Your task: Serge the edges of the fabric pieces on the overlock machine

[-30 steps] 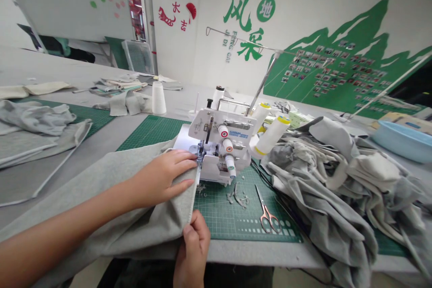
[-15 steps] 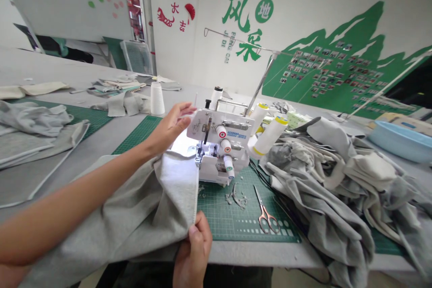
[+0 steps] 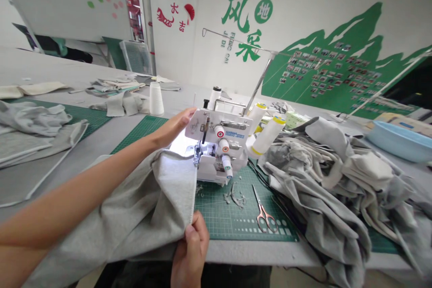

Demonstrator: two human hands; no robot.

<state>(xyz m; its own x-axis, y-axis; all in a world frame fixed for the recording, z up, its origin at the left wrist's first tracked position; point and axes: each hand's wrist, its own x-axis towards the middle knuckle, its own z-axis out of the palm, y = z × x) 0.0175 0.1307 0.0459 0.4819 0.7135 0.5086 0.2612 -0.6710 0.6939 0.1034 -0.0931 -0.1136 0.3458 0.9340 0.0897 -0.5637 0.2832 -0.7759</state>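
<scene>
A white overlock sewing machine [image 3: 219, 144] stands lit in front of me, threaded from several cones. Grey knit fabric [image 3: 168, 198] runs from its presser foot [image 3: 197, 155] down toward me, with a stitched right edge. At the lower end of that edge my right hand [image 3: 192, 245] is closed, pinching the fabric between thumb and fingers. My left arm crosses over the cloth, and my left hand [image 3: 180, 122] reaches to the machine's upper left side. Its fingertips are hidden behind the machine's end cover.
Copper-handled scissors [image 3: 265, 216] and thread scraps [image 3: 235, 195] lie on the green cutting mat [image 3: 216, 222]. A large heap of grey cloth [image 3: 324, 189] sits right, near a blue basin [image 3: 400, 139]. More cloth pieces [image 3: 33, 130] and a white thread cone [image 3: 156, 99] are left.
My left hand has moved from raised above the machine's left side to lower against it, its fingers passing behind the cover. My right hand still pinches the fabric edge.
</scene>
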